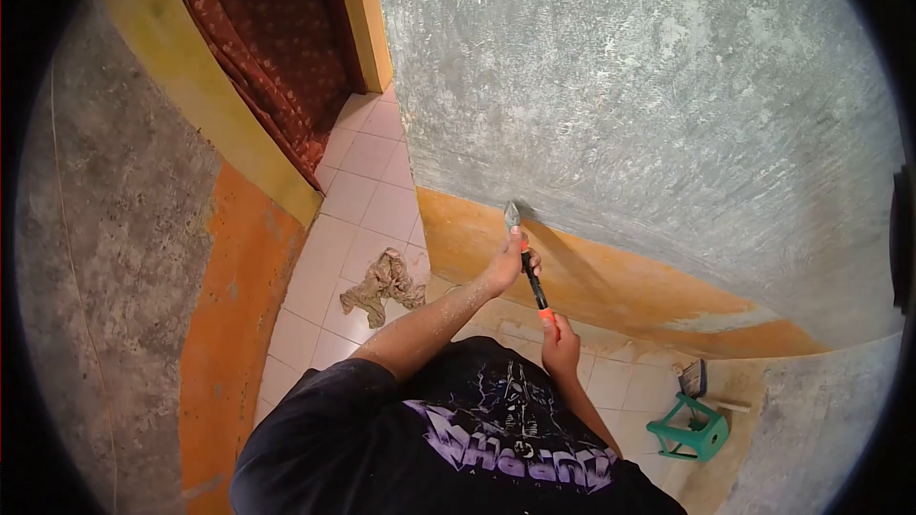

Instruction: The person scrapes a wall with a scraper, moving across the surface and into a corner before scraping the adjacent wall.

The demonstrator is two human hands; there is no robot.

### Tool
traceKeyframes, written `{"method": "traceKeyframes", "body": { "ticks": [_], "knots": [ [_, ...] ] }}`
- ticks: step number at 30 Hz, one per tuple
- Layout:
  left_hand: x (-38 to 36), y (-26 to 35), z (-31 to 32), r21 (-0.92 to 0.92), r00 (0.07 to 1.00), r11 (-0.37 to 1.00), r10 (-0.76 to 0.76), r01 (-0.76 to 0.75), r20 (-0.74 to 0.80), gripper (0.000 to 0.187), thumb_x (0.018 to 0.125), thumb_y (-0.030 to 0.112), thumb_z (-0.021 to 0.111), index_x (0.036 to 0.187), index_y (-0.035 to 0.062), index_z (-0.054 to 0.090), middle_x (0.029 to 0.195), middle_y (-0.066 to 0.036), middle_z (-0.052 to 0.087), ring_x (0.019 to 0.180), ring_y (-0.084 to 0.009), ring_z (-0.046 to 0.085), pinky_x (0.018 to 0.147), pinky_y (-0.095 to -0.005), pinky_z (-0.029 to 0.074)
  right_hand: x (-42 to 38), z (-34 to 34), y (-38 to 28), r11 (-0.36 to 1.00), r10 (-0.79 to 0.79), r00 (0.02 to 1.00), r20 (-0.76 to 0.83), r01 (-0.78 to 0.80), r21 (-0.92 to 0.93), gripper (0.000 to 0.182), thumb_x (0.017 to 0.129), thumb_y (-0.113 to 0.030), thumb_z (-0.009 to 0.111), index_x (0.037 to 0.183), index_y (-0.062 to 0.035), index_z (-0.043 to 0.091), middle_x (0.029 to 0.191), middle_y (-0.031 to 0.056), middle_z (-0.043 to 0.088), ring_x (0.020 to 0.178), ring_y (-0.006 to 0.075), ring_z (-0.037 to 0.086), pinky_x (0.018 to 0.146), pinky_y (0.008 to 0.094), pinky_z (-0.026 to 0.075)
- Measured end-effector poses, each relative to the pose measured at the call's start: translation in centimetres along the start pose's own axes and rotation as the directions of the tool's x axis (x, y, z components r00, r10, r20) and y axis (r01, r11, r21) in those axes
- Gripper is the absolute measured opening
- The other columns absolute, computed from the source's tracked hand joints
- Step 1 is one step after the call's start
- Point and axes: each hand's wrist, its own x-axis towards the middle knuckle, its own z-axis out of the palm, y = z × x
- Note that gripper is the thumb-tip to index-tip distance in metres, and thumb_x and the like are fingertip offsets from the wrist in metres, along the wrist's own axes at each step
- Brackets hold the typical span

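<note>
A long-handled scraper [537,288], black with orange-red parts and a grey metal head, slants between my two hands. Its head touches the wall [611,86] near the line where the grey surface meets the orange band [592,272]. My left hand [508,262] is wrapped round the upper end of the handle, just below the head. Lower down, my right hand [561,345] holds the orange-red end of the handle. Pale dust specks cover my left forearm.
A crumpled cloth [385,288] lies on the tiled floor [348,195]. At the lower right a green stool [701,437] lies on its side, beside a dark object [694,379]. A red curtain [277,38] hangs in the doorway at the upper left.
</note>
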Motion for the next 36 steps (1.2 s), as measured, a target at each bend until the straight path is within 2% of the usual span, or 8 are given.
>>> {"method": "traceKeyframes", "body": {
  "ticks": [6,9,18,21,24,27,30,36],
  "knots": [
    [-0.2,0.7,-2.5,0.011,0.999,1.0,0.028,-0.029,0.042,0.052,0.101,0.063,0.019,0.092,0.0144,0.033,0.069,-0.006,0.05,0.067,-0.0202,0.058,0.07,-0.0343,0.047,-0.3,2.5,-1.5,0.996,-0.026,0.999,-0.021,0.024,-0.088,0.024,0.096,-0.03,0.058,0.102,-0.0076,0.064,0.061,0.0133,0.056,0.053,0.0274,0.058,0.053,0.0377,0.043],
    [-0.3,1.2,-2.8,0.039,0.999,0.999,0.004,-0.005,0.036,0.052,0.101,0.063,0.018,0.091,0.0143,0.034,0.069,-0.006,0.051,0.068,-0.0197,0.059,0.068,-0.0343,0.048,-0.9,3.2,-2.3,1.0,0.021,0.999,-0.045,-0.021,-0.009,0.023,0.098,-0.026,0.057,0.102,-0.0044,0.064,0.059,0.0103,0.051,0.052,0.0172,0.05,0.052,0.0332,0.04],
    [-0.8,2.6,-6.5,0.068,0.999,0.997,0.043,-0.043,0.001,0.052,0.102,0.062,0.018,0.091,0.0145,0.036,0.07,-0.007,0.051,0.067,-0.0207,0.059,0.069,-0.0355,0.049,-0.1,5.9,-4.2,1.0,-0.027,1.0,-0.01,0.027,0.013,0.023,0.097,-0.026,0.057,0.1,-0.0043,0.064,0.061,0.0087,0.052,0.054,0.0157,0.05,0.053,0.0326,0.041],
    [-0.8,2.7,-6.4,0.013,0.999,1.0,-0.02,0.019,0.028,0.052,0.102,0.062,0.017,0.09,0.0145,0.036,0.07,-0.007,0.051,0.068,-0.021,0.059,0.069,-0.0355,0.05,-0.5,6.0,-3.8,1.0,0.013,1.0,-0.027,-0.013,-0.001,0.024,0.096,-0.029,0.058,0.101,-0.0058,0.064,0.061,0.0148,0.055,0.053,0.0285,0.058,0.052,0.0371,0.043],
    [-0.7,2.5,-6.5,0.025,0.999,1.0,-0.014,0.013,0.044,0.052,0.102,0.062,0.018,0.09,0.0145,0.036,0.07,-0.007,0.051,0.068,-0.0211,0.059,0.069,-0.0354,0.049,-0.6,5.3,-4.6,0.999,0.035,0.999,-0.016,-0.034,0.024,0.023,0.097,-0.026,0.058,0.097,-0.0039,0.062,0.062,0.0117,0.053,0.054,0.0186,0.053,0.053,0.034,0.042],
    [-1.1,3.6,-8.3,0.012,0.999,0.999,0.035,-0.035,-0.001,0.051,0.102,0.061,0.018,0.09,0.014,0.035,0.07,-0.007,0.051,0.067,-0.0212,0.058,0.069,-0.0353,0.049,0.1,7.2,-5.6,0.999,-0.042,0.999,0.005,0.042,-0.026,0.022,0.097,-0.026,0.059,0.098,-0.0042,0.063,0.061,0.0099,0.053,0.053,0.0171,0.052,0.053,0.0331,0.041],
    [-1.8,4.8,-9.9,0.011,0.999,0.999,0.035,-0.035,-0.032,0.051,0.103,0.059,0.018,0.09,0.0132,0.035,0.07,-0.007,0.05,0.066,-0.0214,0.057,0.07,-0.0354,0.049,0.1,9.1,-6.6,1.0,-0.005,1.0,0.027,0.005,0.009,0.023,0.096,-0.027,0.06,0.101,-0.0048,0.064,0.06,0.0102,0.053,0.052,0.0178,0.052,0.053,0.0331,0.042],
    [-2.2,4.4,-9.2,0.004,0.999,1.0,0.008,-0.009,0.038,0.051,0.102,0.06,0.02,0.091,0.0131,0.035,0.069,-0.007,0.05,0.066,-0.0197,0.058,0.068,-0.0339,0.049,-1.4,8.8,-5.7,0.996,0.065,0.998,0.012,-0.066,0.066,0.028,0.095,-0.029,0.062,0.106,-0.0033,0.065,0.059,0.0038,0.05,0.053,0.0113,0.047,0.052,0.0298,0.04]
  ]
}}
